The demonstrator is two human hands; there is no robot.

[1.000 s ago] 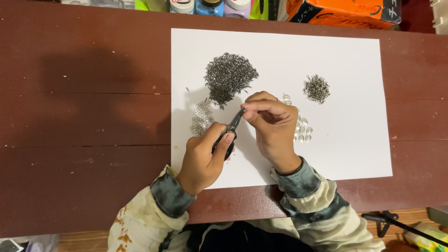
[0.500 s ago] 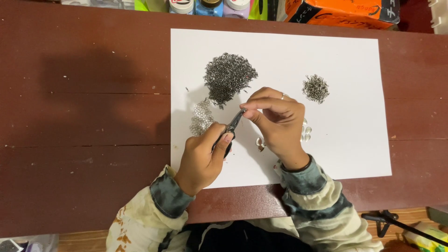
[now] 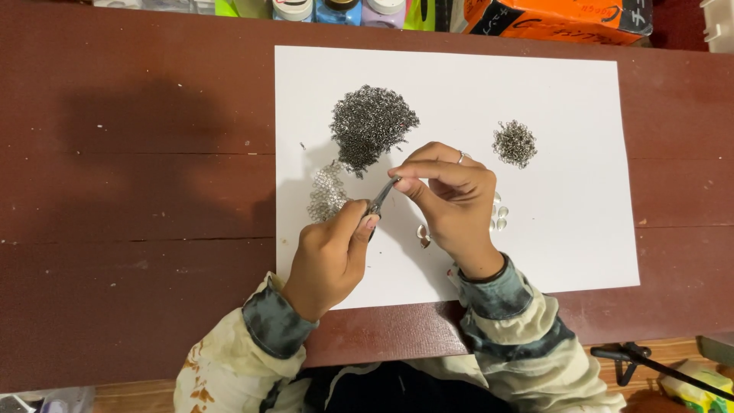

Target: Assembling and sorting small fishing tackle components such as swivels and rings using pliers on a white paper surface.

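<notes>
Pliers (image 3: pixel 380 200), small and dark-handled, sit in the left hand (image 3: pixel 330 256), which is closed around their handles; their slim metal nose runs up and to the right, and its tip meets the pinched fingertips of the right hand (image 3: pixel 451 200). That right hand is curled, thumb and forefinger pressed together on something too small to make out, with a ring on one finger. So the long axis of the tool slants from near-left to far-right, and the tiny piece lies just off its tip, closer to the right hand than the left.

From the head view, both hands work over a white sheet of paper (image 3: pixel 566 252) laid on a dark reddish wooden tabletop (image 3: pixel 138 199) with a worn, scuffed grain. Just beyond the hands is a large heap of fine grey metal rings (image 3: pixel 371 122), grainy and glinting. A smaller heap of the same rings (image 3: pixel 514 142) lies well to the right. Left of the plier nose is a patch of pale, clear beads (image 3: pixel 327 191). A few glassy teardrop stones (image 3: pixel 498 216) lie beside and partly under the right hand. Both sleeves are mottled cream and grey-blue. Paint bottles (image 3: pixel 340 9) and an orange box (image 3: pixel 558 17) line the far edge.
</notes>
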